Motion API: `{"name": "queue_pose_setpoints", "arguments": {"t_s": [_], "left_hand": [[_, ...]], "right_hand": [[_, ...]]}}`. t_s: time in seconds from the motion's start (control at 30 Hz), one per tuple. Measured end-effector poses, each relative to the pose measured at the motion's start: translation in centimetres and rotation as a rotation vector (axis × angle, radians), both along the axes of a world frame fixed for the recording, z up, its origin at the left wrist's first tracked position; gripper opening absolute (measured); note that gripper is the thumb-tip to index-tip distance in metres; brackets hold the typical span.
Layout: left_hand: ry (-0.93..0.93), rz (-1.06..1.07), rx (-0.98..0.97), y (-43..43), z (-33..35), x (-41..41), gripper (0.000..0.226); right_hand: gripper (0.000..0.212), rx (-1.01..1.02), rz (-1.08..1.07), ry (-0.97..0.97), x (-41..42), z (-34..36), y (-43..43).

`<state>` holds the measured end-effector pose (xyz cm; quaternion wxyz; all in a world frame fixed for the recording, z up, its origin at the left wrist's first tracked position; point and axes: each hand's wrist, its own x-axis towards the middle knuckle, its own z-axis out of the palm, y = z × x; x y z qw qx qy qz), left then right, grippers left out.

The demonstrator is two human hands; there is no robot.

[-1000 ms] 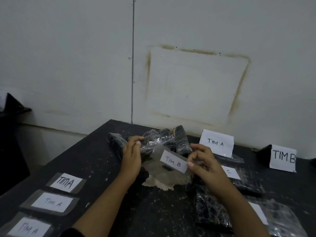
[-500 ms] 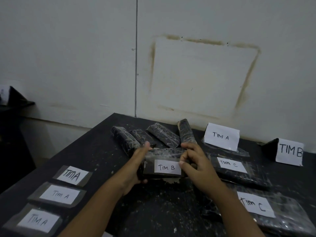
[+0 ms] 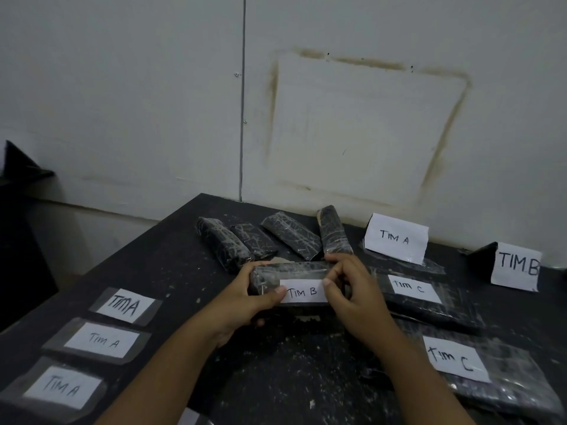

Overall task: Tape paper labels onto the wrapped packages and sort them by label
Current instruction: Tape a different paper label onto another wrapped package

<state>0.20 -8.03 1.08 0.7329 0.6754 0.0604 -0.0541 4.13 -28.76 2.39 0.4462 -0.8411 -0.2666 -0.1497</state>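
Pressing the TIM B label (image 3: 303,292) flat against the wrapped package (image 3: 291,271), held just above the middle of the black table (image 3: 171,271), with a thumb at each short edge of the paper. Clasping the package's 9 o'clock end in the left hand (image 3: 245,302), fingers curled round and under it, thumb tip on the label's left edge. Closing the right hand (image 3: 352,296) over the 3 o'clock end, fingers bent over the top edge, thumb set against the label's right edge.

Differing from a second ago, when label and clear tape strip were stretched in the air between both hands, above the pile. Differing from half a second ago too: label already lying on the package then, left thumb up at the package's top corner, now down at the paper's edge.

Leaving four unlabelled packages (image 3: 291,236) fanned at 12 o'clock, just beyond the held one. Flanked at 1 o'clock by a standing TIM A card (image 3: 395,237) and at 2 o'clock, farther out, by a TIM B card (image 3: 515,266), both near the white wall (image 3: 122,87). Lying flat at 3 o'clock, the far TIM C package (image 3: 429,305); at 4 o'clock, beside the right forearm, the near TIM C package (image 3: 515,391). Lined up at 8 o'clock along the table's left side, well apart from the hands, three TIM A labels (image 3: 101,340) on tape strips.
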Motion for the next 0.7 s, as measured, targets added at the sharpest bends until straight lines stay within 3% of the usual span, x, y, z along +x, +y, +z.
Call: {"name": "queue_pose_setpoints", "arguments": {"t_s": [0.3, 0.4, 0.47, 0.53, 0.7], "left_hand": [[0.012, 0.058, -0.042, -1.1, -0.1, -0.3, 0.04], [-0.063, 0.102, -0.03, -2.0, -0.2, -0.8, 0.025], [-0.14, 0.186, -0.029, -3.0, -0.3, -1.1, 0.034], [-0.232, 0.333, 0.014, -3.7, -0.8, -0.9, 0.043], [-0.419, 0.529, 0.144, -4.3, -1.1, -0.8, 0.024]], "right_hand": [[0.026, 0.217, -0.181, 0.189, -0.7, -1.0, 1.6], [0.051, 0.225, -0.259, 0.222, -1.6, -0.6, 2.4], [0.066, 0.231, -0.302, 0.196, -2.3, -0.3, 3.0], [0.065, 0.287, -0.318, 0.19, -2.6, -0.3, 3.5], [0.053, 0.534, -0.218, 0.214, -2.4, -0.1, 3.9]]}}
